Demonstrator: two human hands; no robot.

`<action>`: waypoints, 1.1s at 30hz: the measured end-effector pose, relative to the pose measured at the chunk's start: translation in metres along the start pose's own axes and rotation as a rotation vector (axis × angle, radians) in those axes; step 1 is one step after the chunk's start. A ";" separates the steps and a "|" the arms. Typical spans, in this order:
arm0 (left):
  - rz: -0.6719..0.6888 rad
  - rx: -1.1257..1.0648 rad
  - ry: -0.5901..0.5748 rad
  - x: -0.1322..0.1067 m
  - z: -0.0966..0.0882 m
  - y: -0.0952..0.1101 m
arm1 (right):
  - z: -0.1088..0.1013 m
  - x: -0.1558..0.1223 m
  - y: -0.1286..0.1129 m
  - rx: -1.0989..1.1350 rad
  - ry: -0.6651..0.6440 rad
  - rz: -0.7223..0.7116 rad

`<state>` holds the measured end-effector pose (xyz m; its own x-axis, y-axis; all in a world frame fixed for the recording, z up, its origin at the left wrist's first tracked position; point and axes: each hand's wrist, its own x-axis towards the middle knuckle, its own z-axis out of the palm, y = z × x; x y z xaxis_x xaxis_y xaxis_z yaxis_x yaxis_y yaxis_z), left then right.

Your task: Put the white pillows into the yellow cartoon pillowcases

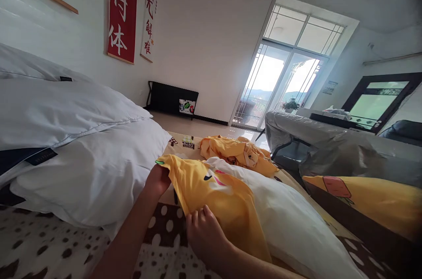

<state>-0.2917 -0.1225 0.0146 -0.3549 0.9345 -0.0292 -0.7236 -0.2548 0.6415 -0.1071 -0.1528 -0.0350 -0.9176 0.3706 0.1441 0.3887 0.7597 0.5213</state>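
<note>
A yellow pillowcase (194, 178) with a printed cartoon face is stretched between my two hands. My left hand (159, 181) is closed on its far left corner; the fingertips are hidden behind the cloth. Lower down, my right hand (205, 231) grips the near edge in a curled fist. Beneath and to the right of the cloth lies a plump white pillow (296, 208), partly covered by it. I cannot tell whether the pillow's end is inside the case or just under it.
White pillows (92, 151) are stacked at the left. Crumpled yellow fabric (235, 153) lies beyond the pillow on the patterned bedding (165, 230). At the right are another yellow pillowcase (379, 200) and plastic-covered furniture (349, 151). A black folded frame (169, 98) leans by the wall.
</note>
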 end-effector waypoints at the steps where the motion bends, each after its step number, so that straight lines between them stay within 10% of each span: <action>1: 0.012 0.010 -0.011 -0.001 0.001 -0.001 | 0.000 -0.002 0.000 -0.003 -0.017 0.006; 8: 0.081 0.149 -0.089 -0.014 0.004 0.005 | -0.053 0.022 0.085 0.893 -0.281 -0.106; 12: 0.125 0.307 -0.125 -0.020 0.009 0.006 | -0.070 0.063 0.125 1.496 0.019 0.406; 33: 0.156 0.458 -0.183 -0.020 0.017 -0.014 | -0.040 0.081 0.113 2.083 0.223 0.503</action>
<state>-0.2643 -0.1332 0.0189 -0.2991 0.9326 0.2020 -0.3225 -0.2980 0.8984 -0.1411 -0.0585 0.0695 -0.6665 0.7401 0.0901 -0.1004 0.0307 -0.9945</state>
